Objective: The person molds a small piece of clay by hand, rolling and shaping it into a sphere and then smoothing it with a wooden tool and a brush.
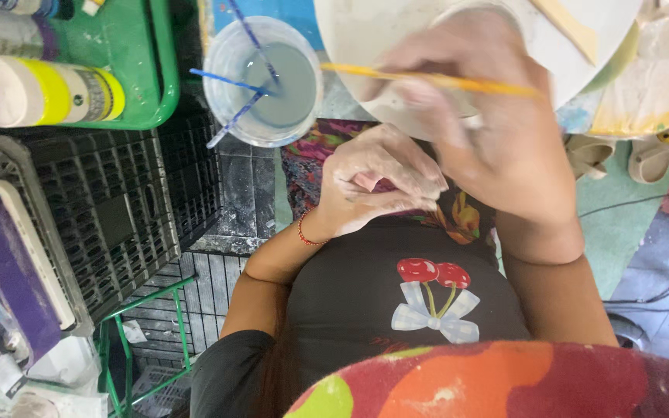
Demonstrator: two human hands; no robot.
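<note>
Floor: dark tiles, black crates (110,217) at left.
Right hand (497,131): upper centre, fingers closed on a yellow brush (435,80) over a white disc (396,31).
Left hand (373,182): centre, loosely curled, grip unclear.
Water cup (261,81): upper centre-left, holding blue brushes (249,35).

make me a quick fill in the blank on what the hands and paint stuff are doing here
1. The right hand holds a thin brush with a ____ handle.
2. The left hand is curled, with a ____ bracelet at the wrist.
3. The clear cup of cloudy water holds brushes with ____ handles.
4. The bottle with the yellow label lies in a ____ tray.

Missing words: yellow; red; blue; green
</note>
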